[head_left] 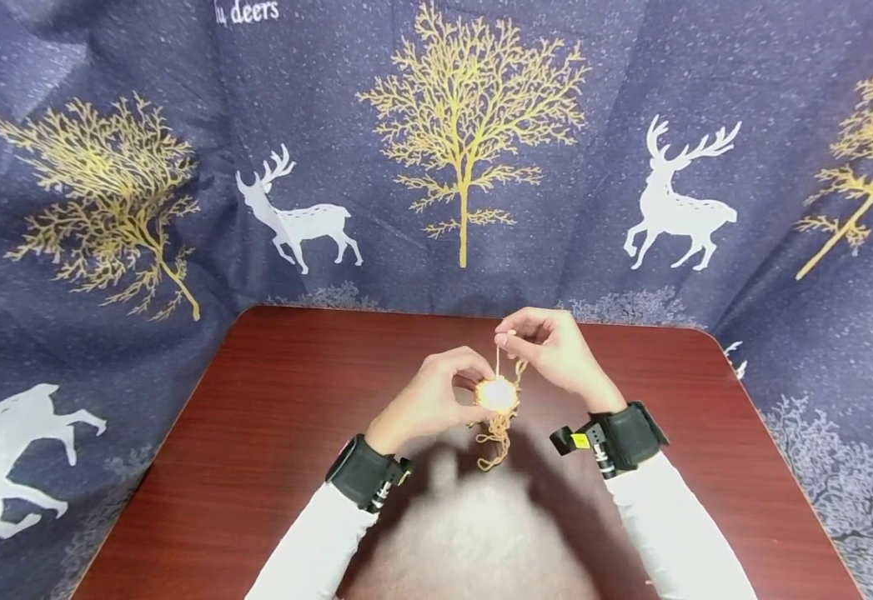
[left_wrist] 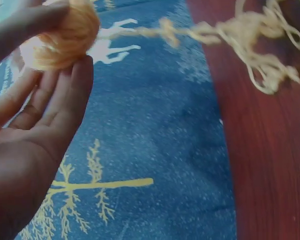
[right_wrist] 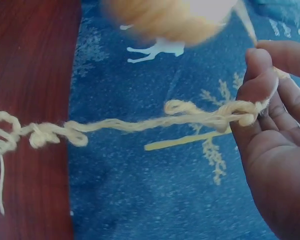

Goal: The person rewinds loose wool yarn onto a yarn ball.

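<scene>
Yarn ball (head_left: 498,394) over table (head_left: 293,375), between hands: left hand (head_left: 430,393) curls round its left side, right hand (head_left: 556,348) pinches straight strand (head_left: 498,362). Risk: tangled tail (head_left: 494,428) could knot tighter or snag if strand gets tugged; ball could slip if left grip slackens (glare hides its windings in head view). Ball roundish, no clear long axis; strand points to far side, tail trails to near side.

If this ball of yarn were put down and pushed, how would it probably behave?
Being round, the ball would probably roll. Its wound strands look soft, so it may squash slightly. The tangled tail, full of loose loops, would likely flop and drag.
</scene>
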The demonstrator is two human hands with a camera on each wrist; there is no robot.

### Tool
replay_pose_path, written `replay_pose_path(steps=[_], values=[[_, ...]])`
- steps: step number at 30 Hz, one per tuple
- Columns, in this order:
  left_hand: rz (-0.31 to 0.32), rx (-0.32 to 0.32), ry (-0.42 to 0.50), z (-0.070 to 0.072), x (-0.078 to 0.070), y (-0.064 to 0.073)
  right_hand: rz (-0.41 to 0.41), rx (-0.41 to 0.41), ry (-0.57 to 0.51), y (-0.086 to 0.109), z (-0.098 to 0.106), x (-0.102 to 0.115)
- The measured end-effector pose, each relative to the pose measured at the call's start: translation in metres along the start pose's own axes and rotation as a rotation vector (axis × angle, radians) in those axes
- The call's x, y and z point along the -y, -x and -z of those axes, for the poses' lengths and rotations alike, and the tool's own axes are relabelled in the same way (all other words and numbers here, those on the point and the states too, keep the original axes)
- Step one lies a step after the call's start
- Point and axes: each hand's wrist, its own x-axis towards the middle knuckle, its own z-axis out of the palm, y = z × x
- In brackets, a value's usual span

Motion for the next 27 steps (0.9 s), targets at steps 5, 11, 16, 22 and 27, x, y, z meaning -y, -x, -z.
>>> replay_pose_path(steps=[5,11,16,22,27], values=[[0.030,-0.066,0.267,0.003,-0.014,0.001,-0.051,0.018,-0.107,-0.002,-0.003,-0.012],[-0.002,-0.252,0.383,0.006,-0.020,-0.001,-0.023,0.004,-0.122,0.003,-0.016,-0.023],[-0.041,-0.397,0.378,0.005,-0.019,-0.004,-0.009,-0.017,-0.138,0.012,-0.027,-0.028],[-0.029,-0.442,0.370,0.004,-0.018,-0.005,-0.014,-0.047,-0.147,0.020,-0.036,-0.026],[-0.012,-0.434,0.365,0.004,-0.018,-0.005,-0.032,-0.051,-0.138,0.025,-0.040,-0.025]])
